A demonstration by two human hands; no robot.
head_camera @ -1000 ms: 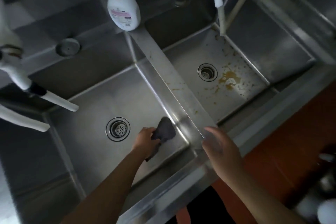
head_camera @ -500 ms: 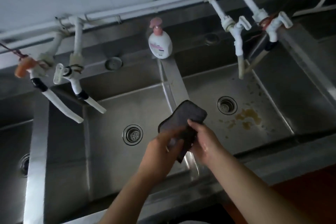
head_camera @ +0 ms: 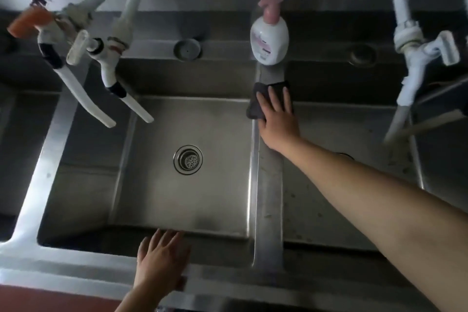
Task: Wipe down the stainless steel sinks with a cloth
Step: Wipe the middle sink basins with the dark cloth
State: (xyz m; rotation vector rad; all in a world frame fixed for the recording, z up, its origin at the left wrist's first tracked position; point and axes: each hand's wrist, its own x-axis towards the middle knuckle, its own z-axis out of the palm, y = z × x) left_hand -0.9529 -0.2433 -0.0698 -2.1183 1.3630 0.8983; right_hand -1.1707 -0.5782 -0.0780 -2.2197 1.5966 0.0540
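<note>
A dark grey cloth (head_camera: 256, 106) lies on the steel divider (head_camera: 269, 200) between the middle sink (head_camera: 157, 200) and the right sink (head_camera: 329, 200). My right hand (head_camera: 277, 119) presses flat on the cloth, fingers spread, at the divider's far end just below the soap bottle. My left hand (head_camera: 162, 258) rests open on the sink's front rim (head_camera: 76, 266), holding nothing. The right sink floor carries brown specks, partly hidden by my right forearm.
A white soap bottle with a pink pump (head_camera: 269, 35) stands on the back ledge above the cloth. White taps (head_camera: 111, 68) hang over the middle sink's left side, another tap (head_camera: 415, 63) over the right sink. A round drain (head_camera: 188, 159) sits mid-basin.
The cloth went from my left hand in the basin, to both hands in the air, to my right hand on the divider. My left hand dropped to the front rim.
</note>
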